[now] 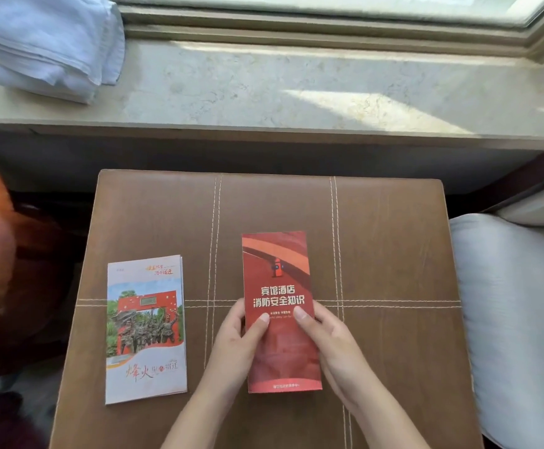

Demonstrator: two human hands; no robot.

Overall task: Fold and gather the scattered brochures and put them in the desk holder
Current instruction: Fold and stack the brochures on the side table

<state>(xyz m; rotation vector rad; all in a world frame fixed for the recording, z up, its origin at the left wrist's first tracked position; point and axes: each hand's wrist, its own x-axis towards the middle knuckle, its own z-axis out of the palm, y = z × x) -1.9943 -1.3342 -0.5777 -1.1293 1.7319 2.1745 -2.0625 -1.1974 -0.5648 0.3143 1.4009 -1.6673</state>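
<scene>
A brown leather-topped table with white stitched seams carries a folded white photo-cover brochure near its left edge and a folded red brochure mid-tabletop.

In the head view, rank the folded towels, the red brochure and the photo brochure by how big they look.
1. Folded towels, largest, though cut off by the frame.
2. Red brochure and photo brochure: look about alike; the red one may be raised in both hands, so I won't rank them.

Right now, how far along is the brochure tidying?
Partly done. The white brochure already lies folded on the brown leather surface. The red brochure, also folded, is gripped by the left hand and right hand. Left: stacking the two together and putting them in the holder, which is not in view.
</scene>
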